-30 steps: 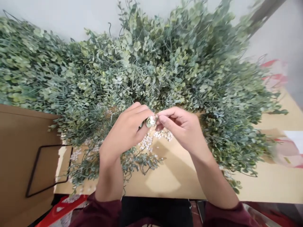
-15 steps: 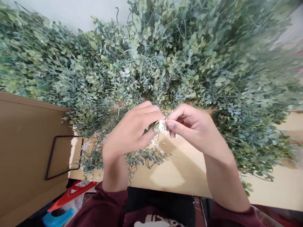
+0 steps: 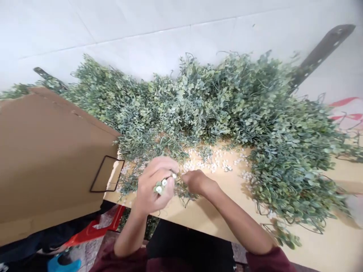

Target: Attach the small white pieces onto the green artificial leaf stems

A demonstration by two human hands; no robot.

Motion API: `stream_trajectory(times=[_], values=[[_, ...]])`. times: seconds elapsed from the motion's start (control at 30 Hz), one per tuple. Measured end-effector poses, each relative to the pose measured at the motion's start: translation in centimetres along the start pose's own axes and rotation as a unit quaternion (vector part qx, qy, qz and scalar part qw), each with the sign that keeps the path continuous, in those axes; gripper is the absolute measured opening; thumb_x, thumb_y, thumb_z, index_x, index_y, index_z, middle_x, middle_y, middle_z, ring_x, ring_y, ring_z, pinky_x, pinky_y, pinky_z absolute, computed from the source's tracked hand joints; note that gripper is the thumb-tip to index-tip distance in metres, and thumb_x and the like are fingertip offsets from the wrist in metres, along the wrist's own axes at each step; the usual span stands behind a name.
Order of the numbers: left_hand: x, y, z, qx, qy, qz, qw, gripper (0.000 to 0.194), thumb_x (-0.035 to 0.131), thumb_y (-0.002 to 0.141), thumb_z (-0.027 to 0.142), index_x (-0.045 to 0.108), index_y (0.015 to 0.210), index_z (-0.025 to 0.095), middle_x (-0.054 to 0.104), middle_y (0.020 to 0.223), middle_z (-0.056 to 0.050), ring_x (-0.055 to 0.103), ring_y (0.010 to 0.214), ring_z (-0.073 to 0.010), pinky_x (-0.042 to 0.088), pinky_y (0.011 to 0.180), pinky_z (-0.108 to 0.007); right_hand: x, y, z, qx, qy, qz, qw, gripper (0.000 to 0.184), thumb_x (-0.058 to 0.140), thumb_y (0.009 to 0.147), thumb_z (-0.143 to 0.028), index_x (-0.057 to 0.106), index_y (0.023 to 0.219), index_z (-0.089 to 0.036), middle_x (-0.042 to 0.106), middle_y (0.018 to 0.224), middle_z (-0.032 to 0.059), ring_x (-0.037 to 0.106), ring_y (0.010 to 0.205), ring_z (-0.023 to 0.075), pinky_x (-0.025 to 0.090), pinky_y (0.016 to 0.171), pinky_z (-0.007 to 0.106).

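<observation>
My left hand is curled around a small green sprig with white bead-like buds, which shows between its fingers. A thin dark stem runs from the sprig toward my right hand, whose curled fingers close on its far end. Both hands are just above a tan tabletop. Loose white buds lie scattered on it, and a big heap of artificial green foliage spreads beyond them. Some trailing sprigs sit under my hands.
A large cardboard sheet with a black wire frame on it lies at the left. A white tiled wall rises behind, with a perforated metal strip. A red stool stands below the table edge, and a red-and-white bag shows at the right.
The view has swung back, showing more wall and less foliage. My hands have moved apart and lower on the table, and more of the scattered white buds are visible.
</observation>
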State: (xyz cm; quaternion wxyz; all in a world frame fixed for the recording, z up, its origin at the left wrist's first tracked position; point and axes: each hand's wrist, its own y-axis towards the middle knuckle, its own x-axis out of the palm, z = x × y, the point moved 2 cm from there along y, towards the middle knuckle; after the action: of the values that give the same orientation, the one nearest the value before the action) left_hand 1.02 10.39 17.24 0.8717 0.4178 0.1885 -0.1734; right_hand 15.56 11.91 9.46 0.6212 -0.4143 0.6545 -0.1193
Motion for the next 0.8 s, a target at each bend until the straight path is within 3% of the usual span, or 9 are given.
stream_trajectory(times=[0.07,0.17,0.23,0.3,0.37,0.47,0.57,0.7,0.8], values=[[-0.4,-4.9,-0.9,-0.028,-0.011,-0.001,1.000,0.014,0.048,0.088,0.009,0.059,0.089,0.017,0.064,0.091,-0.008,0.060,0.092,-0.0209,0.049,0.086,-0.040,0.1,0.4,0.1,-0.005,-0.013,0.001,1.000,0.021,0.058,0.080,-0.004,0.067,0.098,-0.011,0.067,0.100,0.0133,0.066,0.089,0.0232,0.038,0.060,0.024],[-0.4,-13.1,-1.6,-0.189,-0.037,0.010,0.981,0.018,0.043,0.094,0.014,0.060,0.088,0.017,0.062,0.084,-0.007,0.060,0.086,-0.0183,0.048,0.078,-0.031,0.3,-0.3,1.7,-0.010,0.000,0.052,0.999,0.013,0.052,0.080,-0.006,0.063,0.083,-0.012,0.066,0.087,0.0103,0.061,0.076,0.0191,0.029,0.055,0.024],[0.3,-17.5,-1.2,-0.329,-0.063,0.021,0.942,0.023,0.043,0.097,0.021,0.061,0.084,0.016,0.063,0.085,-0.006,0.060,0.082,-0.0167,0.046,0.076,-0.028,0.2,-1.2,3.1,-0.024,0.031,0.081,0.996,0.012,0.049,0.081,-0.008,0.058,0.074,-0.013,0.061,0.076,0.0064,0.052,0.064,0.0138,0.025,0.054,0.024],[1.9,-19.9,-0.4,-0.436,-0.148,0.023,0.888,0.024,0.045,0.098,0.028,0.062,0.086,0.016,0.065,0.096,-0.008,0.060,0.086,-0.0173,0.046,0.077,-0.028,-0.1,-2.5,4.2,-0.064,0.080,0.105,0.989,0.013,0.047,0.082,-0.009,0.054,0.072,-0.014,0.054,0.069,0.0026,0.041,0.058,0.0099,0.022,0.054,0.023],[3.7,-20.2,0.5,-0.481,-0.262,0.030,0.836,0.026,0.048,0.097,0.033,0.061,0.083,0.016,0.064,0.110,-0.011,0.060,0.103,-0.0217,0.048,0.086,-0.030,-0.7,-4.1,4.6,-0.135,0.141,0.113,0.974,0.013,0.047,0.084,-0.009,0.053,0.074,-0.014,0.051,0.068,0.0003,0.037,0.058,0.0083,0.024,0.056,0.022],[5.5,-17.9,1.3,-0.467,-0.401,0.026,0.788,0.027,0.058,0.091,0.035,0.062,0.074,0.016,0.063,0.114,-0.013,0.047,0.129,-0.0281,0.047,0.098,-0.037,-1.8,-6.7,3.6,-0.296,0.212,0.088,0.927,0.012,0.048,0.090,-0.010,0.058,0.084,-0.014,0.057,0.078,0.0006,0.045,0.066,0.0075,0.032,0.063,0.019],[5.7,-15.2,1.7,-0.463,-0.506,0.043,0.727,0.027,0.068,0.082,0.036,0.063,0.067,0.014,0.065,0.106,-0.014,0.050,0.127,-0.0317,0.049,0.097,-0.043,-2.3,-8.2,1.5,-0.407,0.230,0.086,0.880,0.011,0.051,0.095,-0.014,0.062,0.092,-0.015,0.060,0.086,0.0020,0.051,0.077,0.0081,0.037,0.072,0.018],[4.6,-14.3,1.5,-0.499,-0.576,0.070,0.644,0.028,0.074,0.074,0.037,0.063,0.065,0.012,0.063,0.077,-0.009,0.066,0.092,-0.0268,0.054,0.085,-0.042,-1.7,-6.9,-0.7,-0.409,0.224,0.113,0.877,0.014,0.051,0.096,-0.015,0.064,0.089,-0.015,0.058,0.085,0.0018,0.052,0.077,0.0085,0.037,0.072,0.019],[2.6,-16.8,0.4,-0.518,-0.561,0.095,0.639,0.031,0.074,0.071,0.038,0.061,0.061,0.012,0.056,0.060,-0.004,0.065,0.072,-0.0213,0.054,0.074,-0.035,-0.6,-4.2,-0.6,-0.353,0.225,0.102,0.902,0.013,0.053,0.095,-0.021,0.065,0.098,-0.016,0.059,0.087,0.0022,0.052,0.076,0.0098,0.036,0.068,0.019]])
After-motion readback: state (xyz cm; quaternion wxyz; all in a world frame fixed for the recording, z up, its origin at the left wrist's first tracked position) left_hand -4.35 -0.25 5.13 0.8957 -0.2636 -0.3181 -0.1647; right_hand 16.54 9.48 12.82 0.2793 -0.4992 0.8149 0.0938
